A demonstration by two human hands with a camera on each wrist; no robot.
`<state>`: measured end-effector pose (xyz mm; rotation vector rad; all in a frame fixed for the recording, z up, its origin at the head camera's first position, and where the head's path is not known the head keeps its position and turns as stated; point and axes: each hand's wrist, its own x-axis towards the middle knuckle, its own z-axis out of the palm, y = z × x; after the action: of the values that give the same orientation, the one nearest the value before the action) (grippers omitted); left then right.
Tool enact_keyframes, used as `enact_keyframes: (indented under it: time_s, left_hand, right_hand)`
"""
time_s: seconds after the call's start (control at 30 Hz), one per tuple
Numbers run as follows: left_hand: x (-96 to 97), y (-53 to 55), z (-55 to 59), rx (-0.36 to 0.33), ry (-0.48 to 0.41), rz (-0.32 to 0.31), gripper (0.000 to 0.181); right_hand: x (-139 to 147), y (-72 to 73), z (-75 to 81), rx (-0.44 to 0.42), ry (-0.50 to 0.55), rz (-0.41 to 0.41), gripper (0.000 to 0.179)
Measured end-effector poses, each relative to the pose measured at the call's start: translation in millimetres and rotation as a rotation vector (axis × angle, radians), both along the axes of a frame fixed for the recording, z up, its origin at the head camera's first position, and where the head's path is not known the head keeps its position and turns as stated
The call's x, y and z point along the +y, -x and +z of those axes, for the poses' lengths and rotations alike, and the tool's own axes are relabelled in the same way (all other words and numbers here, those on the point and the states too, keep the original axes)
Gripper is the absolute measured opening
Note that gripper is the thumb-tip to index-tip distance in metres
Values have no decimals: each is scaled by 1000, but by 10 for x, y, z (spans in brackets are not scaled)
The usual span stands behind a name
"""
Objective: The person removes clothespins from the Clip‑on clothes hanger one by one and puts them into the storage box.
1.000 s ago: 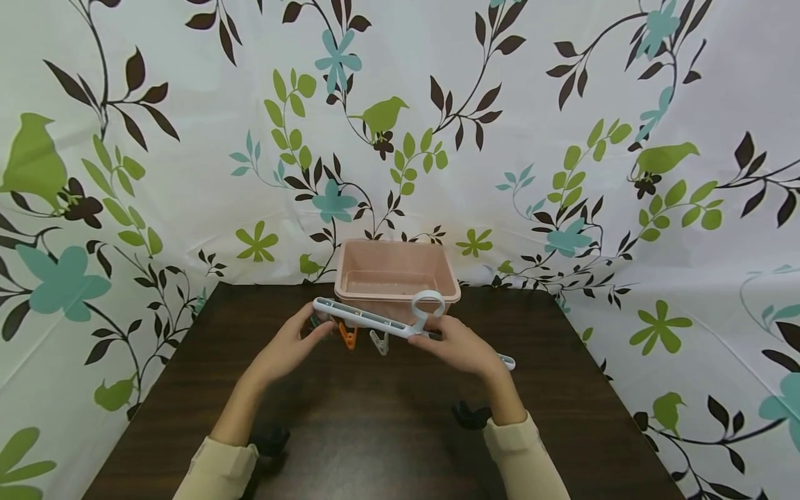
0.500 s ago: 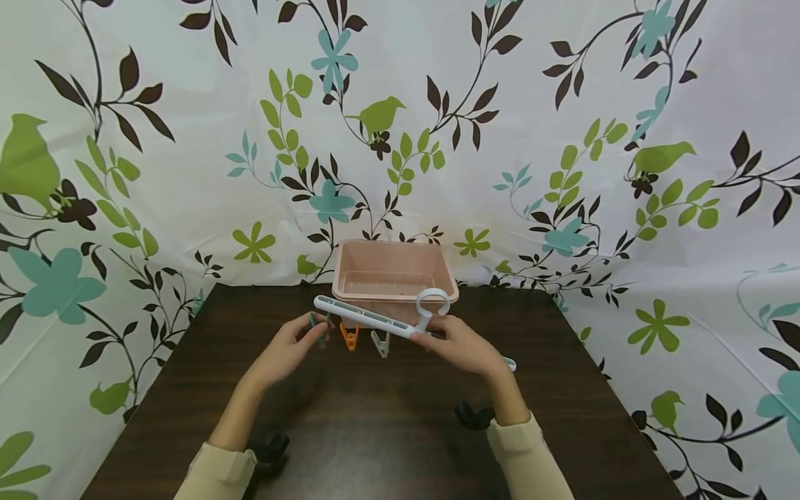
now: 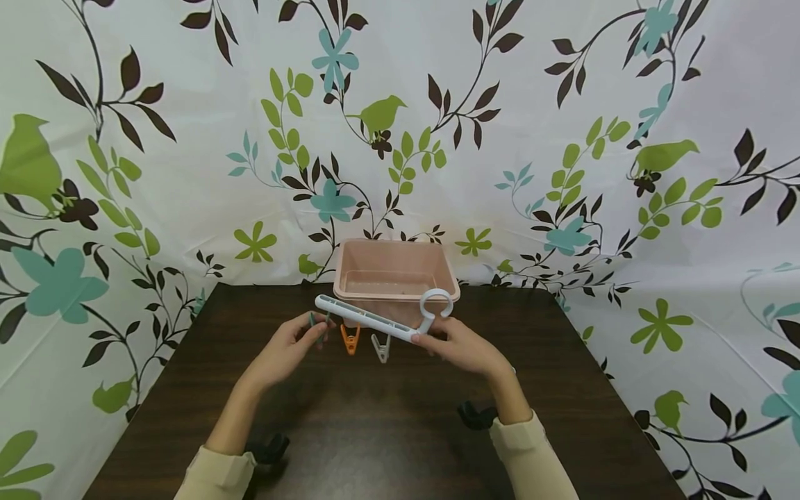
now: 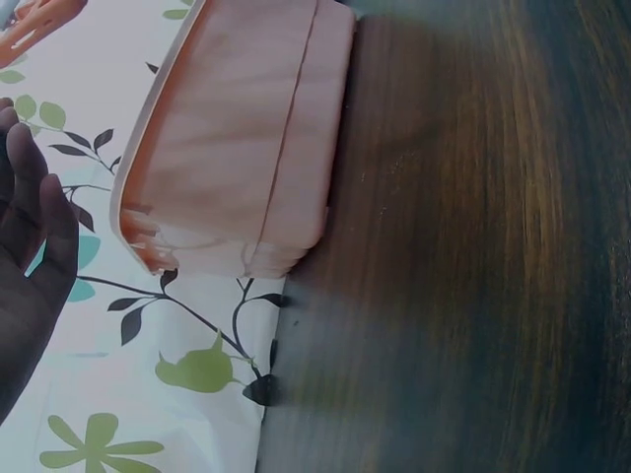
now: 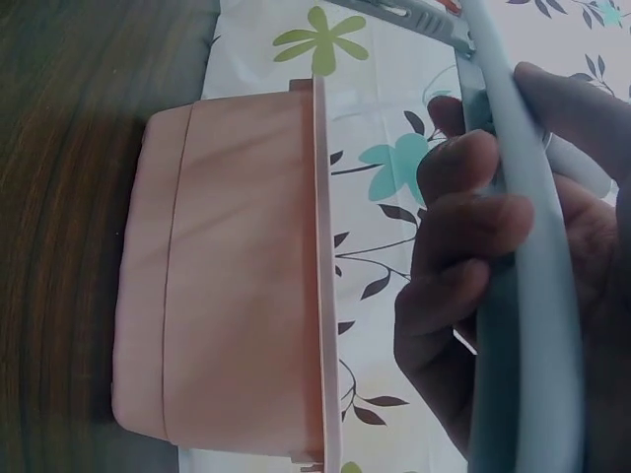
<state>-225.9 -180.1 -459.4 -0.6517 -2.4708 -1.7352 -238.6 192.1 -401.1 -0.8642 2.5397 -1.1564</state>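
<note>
In the head view, the hanger (image 3: 365, 317) is held up over the bench (image 3: 375, 430), between the hands and in front of the tub (image 3: 400, 257). The right hand (image 3: 467, 347) grips it beside the hook (image 3: 435, 305), and from there the bar slopes up to its free end, just above the fingers of the left hand (image 3: 284, 354). The left hand pinches a green clip (image 3: 320, 330); whether this clip touches the hanger cannot be told. The orange clip (image 3: 351, 339) and the grey clip (image 3: 380, 348) hang below the bar between the two hands, the orange one nearer the left. The tub stands upright near the middle of the bench's back edge, against the patterned cloth (image 3: 400, 160).

In the left wrist view, the left hand lies at the left border, dark, its grasp not visible there. The tub is just beyond it, and the orange clip shows in the top left corner.

In the right wrist view, the right hand's fingers curl around the bar, with the grey clip touching it farther along, beyond the fingertips.
</note>
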Motion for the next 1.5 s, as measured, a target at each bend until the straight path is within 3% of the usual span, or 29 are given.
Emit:
enact_keyframes:
  time_s: [0.23, 0.37, 0.63, 0.77, 0.9, 1.13, 1.27, 1.5]
  left_hand:
    - [-50, -12, -21, -61, -62, -104, 31]
    - [-82, -36, -8, -84, -90, -133, 36]
    - [-85, -46, 9, -43, -87, -104, 27]
    - [-70, -51, -6, -65, -75, -92, 31]
    - [-26, -66, 13, -51, -45, -22, 30]
    - [90, -109, 62, 151, 44, 171, 19]
    - [152, -119, 56, 318, 72, 260, 8]
    - [261, -112, 27, 652, 266, 486, 28]
  right_hand:
    - [4, 0, -26, -116, 42, 46, 26]
    - [0, -8, -39, -159, 66, 71, 26]
    - [15, -29, -40, -124, 71, 70, 22]
    - [16, -42, -72, -128, 85, 97, 22]
    - [5, -45, -109, -130, 116, 107, 22]
    - [-31, -41, -215, -172, 199, 99, 22]
    - [-62, -58, -259, -171, 234, 82, 25]
    - [-112, -68, -356, -184, 284, 54, 24]
